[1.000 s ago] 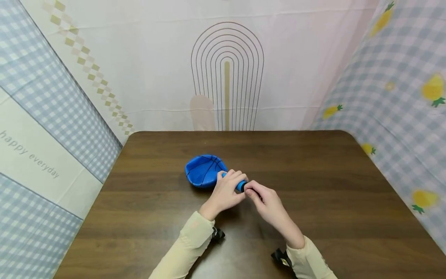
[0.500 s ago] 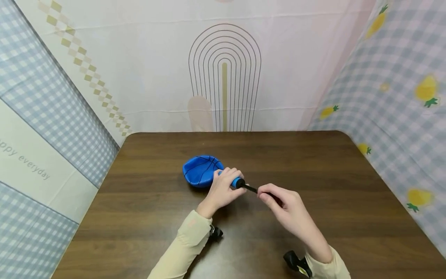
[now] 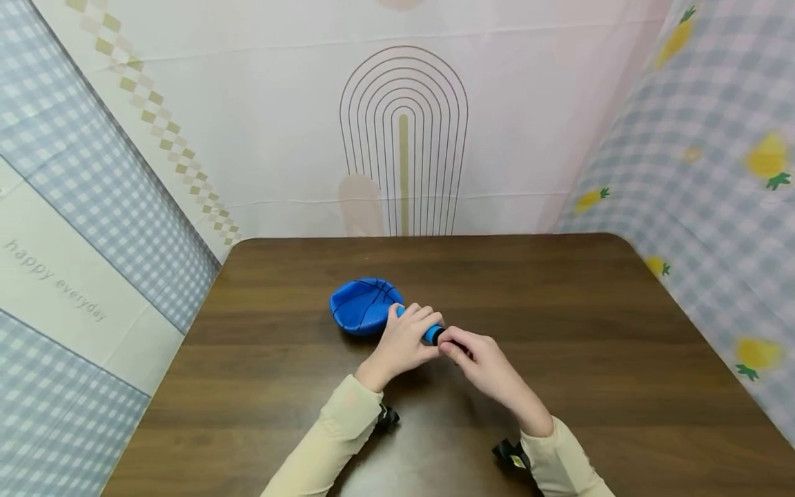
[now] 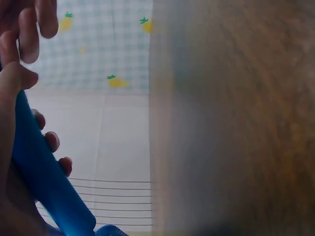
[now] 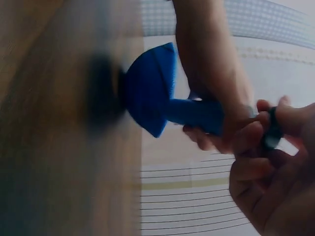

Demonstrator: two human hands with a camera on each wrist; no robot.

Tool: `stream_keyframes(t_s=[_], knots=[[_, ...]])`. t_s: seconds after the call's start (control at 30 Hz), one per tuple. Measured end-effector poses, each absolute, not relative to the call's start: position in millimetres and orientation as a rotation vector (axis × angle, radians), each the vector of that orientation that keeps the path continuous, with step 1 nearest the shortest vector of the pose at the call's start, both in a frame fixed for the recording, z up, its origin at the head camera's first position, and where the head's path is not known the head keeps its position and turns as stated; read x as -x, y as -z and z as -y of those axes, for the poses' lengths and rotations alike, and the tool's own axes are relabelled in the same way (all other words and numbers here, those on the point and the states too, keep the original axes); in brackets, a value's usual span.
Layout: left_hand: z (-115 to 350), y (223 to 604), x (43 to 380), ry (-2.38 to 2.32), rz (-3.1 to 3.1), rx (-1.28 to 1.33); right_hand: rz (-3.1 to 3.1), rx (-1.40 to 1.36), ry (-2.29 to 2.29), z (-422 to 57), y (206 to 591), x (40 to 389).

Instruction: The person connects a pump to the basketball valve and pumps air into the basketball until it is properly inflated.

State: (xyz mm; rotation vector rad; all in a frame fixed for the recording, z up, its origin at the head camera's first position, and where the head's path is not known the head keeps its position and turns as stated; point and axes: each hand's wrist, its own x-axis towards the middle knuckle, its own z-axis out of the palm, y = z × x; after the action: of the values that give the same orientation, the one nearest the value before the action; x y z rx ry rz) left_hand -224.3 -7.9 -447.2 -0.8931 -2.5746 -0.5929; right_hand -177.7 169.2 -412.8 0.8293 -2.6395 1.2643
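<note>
A blue hand pump (image 3: 433, 335) slants from the ball toward my right hand, its black end facing right. My left hand (image 3: 402, 343) wraps round its barrel, and the left wrist view shows the blue tube (image 4: 51, 182) running along the palm with fingertips round its far side. With curled fingers my right hand (image 3: 483, 364) holds the pump's black handle, close against the barrel's end. At the pump's other end is a caved-in blue basketball (image 3: 363, 307) with black lines. In the right wrist view the pump's tip meets the hollow side of the ball (image 5: 147, 91).
Both hands work above a brown wood-grain table (image 3: 279, 414). A white patterned cloth (image 3: 279, 124) hangs behind its far edge, and checked cloths (image 3: 702, 186) hang at both sides. Black cameras (image 3: 512, 455) are strapped under the cream sleeves.
My right hand first drew the handle out to the right, baring the black rod, then pushed it back in toward the barrel. The left hand and the ball stay nearly in place.
</note>
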Motion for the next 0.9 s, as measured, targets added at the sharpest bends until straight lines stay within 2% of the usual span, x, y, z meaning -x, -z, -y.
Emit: stream_keyframes(t_s=[0.4, 0.7, 0.9], knots=[[11, 441, 233, 0.753, 2.607, 0.841, 2.646, -0.886, -1.266, -209, 362, 145], [13, 449, 227, 0.659, 2.53, 0.916, 2.641, -0.878, -1.483, -176, 405, 175], [17, 447, 226, 0.608, 2.579, 0.928, 2.655, -0.789, -1.455, -165, 413, 176]])
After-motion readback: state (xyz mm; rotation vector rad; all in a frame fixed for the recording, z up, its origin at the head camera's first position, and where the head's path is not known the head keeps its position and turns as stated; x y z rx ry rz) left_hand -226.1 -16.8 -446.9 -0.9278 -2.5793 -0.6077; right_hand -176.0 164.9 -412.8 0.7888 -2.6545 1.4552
